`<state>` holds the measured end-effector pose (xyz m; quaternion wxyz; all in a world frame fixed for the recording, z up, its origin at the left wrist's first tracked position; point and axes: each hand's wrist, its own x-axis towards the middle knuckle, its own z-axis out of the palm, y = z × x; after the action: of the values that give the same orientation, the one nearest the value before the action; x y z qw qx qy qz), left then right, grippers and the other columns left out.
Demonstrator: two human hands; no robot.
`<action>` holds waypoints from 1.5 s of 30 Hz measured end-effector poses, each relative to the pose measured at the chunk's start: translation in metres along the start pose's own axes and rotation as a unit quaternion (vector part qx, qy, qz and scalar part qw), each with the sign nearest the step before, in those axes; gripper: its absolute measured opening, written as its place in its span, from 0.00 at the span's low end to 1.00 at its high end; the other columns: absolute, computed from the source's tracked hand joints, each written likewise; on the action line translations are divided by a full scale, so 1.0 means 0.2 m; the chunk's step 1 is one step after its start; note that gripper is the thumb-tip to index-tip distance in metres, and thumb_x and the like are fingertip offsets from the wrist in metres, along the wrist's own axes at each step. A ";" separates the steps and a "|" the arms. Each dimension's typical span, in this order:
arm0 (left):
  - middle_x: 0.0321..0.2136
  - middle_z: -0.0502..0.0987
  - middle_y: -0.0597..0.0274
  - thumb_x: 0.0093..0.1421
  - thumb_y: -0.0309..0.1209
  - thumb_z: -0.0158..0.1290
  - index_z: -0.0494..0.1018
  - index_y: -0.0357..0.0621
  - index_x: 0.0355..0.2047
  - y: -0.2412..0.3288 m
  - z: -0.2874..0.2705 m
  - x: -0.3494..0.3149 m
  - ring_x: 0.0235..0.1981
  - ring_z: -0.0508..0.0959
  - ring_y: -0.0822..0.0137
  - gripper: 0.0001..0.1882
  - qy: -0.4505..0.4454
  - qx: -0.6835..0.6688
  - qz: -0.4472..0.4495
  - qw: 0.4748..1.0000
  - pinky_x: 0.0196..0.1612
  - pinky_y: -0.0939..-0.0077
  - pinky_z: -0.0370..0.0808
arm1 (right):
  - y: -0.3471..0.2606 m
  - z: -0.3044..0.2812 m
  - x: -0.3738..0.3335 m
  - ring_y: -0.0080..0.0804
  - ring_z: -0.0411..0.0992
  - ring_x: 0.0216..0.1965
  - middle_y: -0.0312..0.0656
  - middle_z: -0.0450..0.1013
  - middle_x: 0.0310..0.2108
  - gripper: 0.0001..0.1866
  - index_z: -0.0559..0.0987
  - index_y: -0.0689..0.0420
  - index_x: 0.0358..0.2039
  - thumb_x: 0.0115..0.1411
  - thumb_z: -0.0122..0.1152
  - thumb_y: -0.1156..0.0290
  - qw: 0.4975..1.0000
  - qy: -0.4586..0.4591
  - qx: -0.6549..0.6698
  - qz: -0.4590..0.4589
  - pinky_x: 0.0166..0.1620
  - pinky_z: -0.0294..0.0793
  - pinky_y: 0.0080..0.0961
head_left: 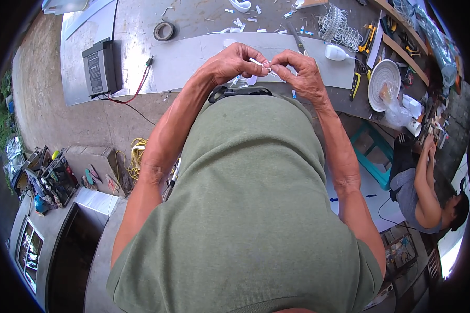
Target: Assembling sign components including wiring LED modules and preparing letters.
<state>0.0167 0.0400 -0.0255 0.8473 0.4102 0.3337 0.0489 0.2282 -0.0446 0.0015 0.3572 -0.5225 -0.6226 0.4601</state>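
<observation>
Over the near edge of the workbench, my left hand (238,63) and my right hand (301,74) face each other with fingertips pinched. Between them runs a thin white wire (267,65), gripped by both hands. A short, thicker white piece (255,61) sticks out at the left fingertips; whether it joins the wire is too small to tell. Just below the fingers, small white and blue pieces and a pale round disc (251,81) lie near the bench edge. The fingers partly hide the wire's ends.
A grey metal sheet (193,58) covers the bench front. Around it are black tape (164,31), a black box (100,68) with red and black leads, coiled white wire (338,27), a white bottle (336,52), yellow-handled pliers (355,83) and a white plate (384,78). Another person (428,193) sits at right.
</observation>
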 end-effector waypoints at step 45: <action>0.20 0.79 0.65 0.50 0.40 0.70 0.83 0.42 0.30 0.06 0.07 -0.03 0.21 0.70 0.78 0.14 0.087 0.150 0.044 0.984 0.26 0.81 0.62 | 0.00 0.04 -0.04 0.25 0.75 0.29 0.38 0.79 0.28 0.08 0.80 0.62 0.37 0.62 0.61 0.70 0.994 0.047 0.012 0.093 0.37 0.75 0.25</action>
<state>0.0233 0.0365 -0.0086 0.7408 0.5410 0.3918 0.0708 0.2214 -0.0534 -0.0008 0.3476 -0.5950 -0.5483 0.4737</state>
